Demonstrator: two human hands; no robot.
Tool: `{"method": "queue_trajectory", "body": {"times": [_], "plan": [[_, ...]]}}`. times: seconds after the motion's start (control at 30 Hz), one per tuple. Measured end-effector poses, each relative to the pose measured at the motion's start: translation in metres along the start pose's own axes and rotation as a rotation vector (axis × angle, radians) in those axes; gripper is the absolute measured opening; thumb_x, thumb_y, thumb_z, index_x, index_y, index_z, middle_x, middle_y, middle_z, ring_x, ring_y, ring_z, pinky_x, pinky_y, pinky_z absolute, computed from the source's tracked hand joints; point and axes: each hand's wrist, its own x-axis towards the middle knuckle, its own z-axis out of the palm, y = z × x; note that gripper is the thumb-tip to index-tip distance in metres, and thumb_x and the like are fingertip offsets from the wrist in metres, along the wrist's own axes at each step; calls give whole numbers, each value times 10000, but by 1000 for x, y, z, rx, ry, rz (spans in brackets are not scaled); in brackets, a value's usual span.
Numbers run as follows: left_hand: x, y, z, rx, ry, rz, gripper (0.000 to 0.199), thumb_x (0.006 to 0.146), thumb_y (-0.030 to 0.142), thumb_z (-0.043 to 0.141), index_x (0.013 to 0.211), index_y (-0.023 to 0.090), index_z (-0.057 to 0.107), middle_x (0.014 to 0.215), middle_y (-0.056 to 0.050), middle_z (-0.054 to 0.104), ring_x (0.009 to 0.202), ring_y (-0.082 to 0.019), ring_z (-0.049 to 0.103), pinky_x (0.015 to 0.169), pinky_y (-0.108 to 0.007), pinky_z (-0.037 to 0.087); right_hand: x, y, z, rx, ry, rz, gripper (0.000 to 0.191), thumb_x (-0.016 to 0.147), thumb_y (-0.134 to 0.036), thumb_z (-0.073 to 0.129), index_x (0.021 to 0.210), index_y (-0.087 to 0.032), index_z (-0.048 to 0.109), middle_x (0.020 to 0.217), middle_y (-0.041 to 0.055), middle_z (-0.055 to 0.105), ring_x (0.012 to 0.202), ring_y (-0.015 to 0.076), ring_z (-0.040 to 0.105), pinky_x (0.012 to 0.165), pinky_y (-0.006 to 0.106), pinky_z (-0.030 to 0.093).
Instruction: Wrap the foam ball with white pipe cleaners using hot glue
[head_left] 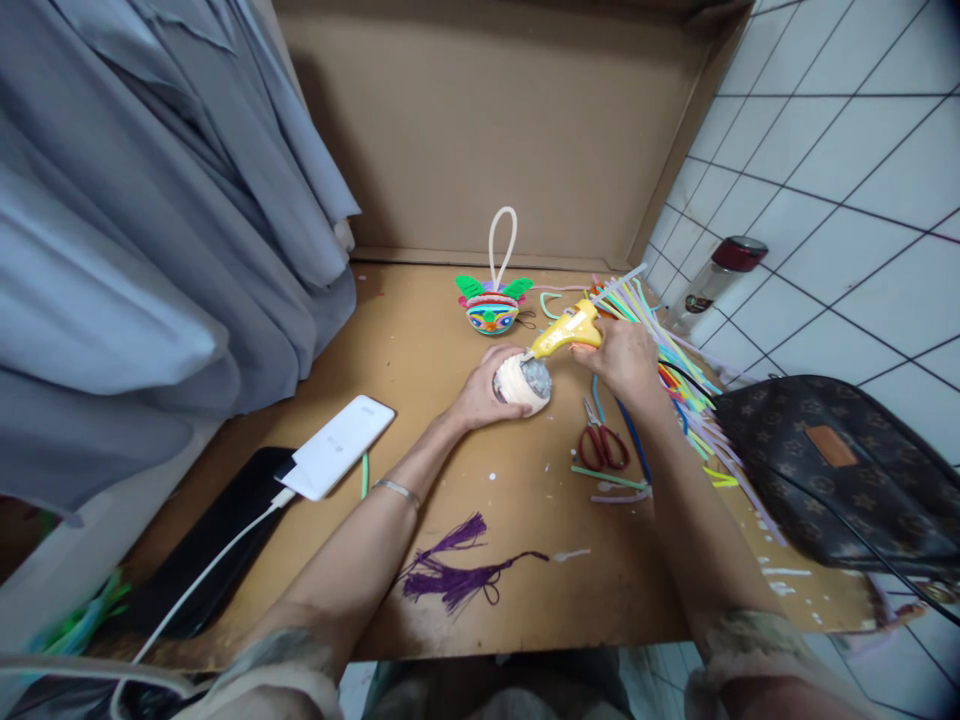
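My left hand [486, 392] is wrapped round a ball [517, 388] banded with cream-coloured strips; a greyish patch shows on its right side. In my right hand [628, 355] is a yellow hot glue gun [568, 330], a pale glue stick poking out of its back end. The gun's nozzle is at the top of the ball, touching it or very close. Behind them sits a colourful animal-head ornament [493, 311] with green ears and a white loop. Red-handled scissors [602, 446] lie below my right hand.
Many coloured pipe cleaners [686, 370] spread along the right side. Purple tassels [454, 578] lie near the front edge. A white power bank [343, 447] with a cable is at left. A brown patterned bag [847, 470] and a bottle [716, 280] stand at right; a grey curtain [150, 200] hangs left.
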Motion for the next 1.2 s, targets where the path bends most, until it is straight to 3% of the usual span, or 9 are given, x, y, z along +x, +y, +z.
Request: {"method": "queue_trajectory", "body": {"times": [0.23,1.2], "plan": [[0,0,0,-1,-9,-11,852,560,380,882,1322,187,552,1367,-134,557,1311,-347,555,1165,-550,421,1,1,4,-5,39,3,330,882,-411,639,1068,-165,756,1005,151,773,914,295,686,669,305,400],[-1,-1,0,15,1,-16,853,562,390,878,1321,185,548,1361,-138,557,1298,-343,567,1155,-548,433,10,10,16,37,-10,46,372,888,-440,610,1107,-170,743,1041,153,765,954,304,688,717,320,445]]}}
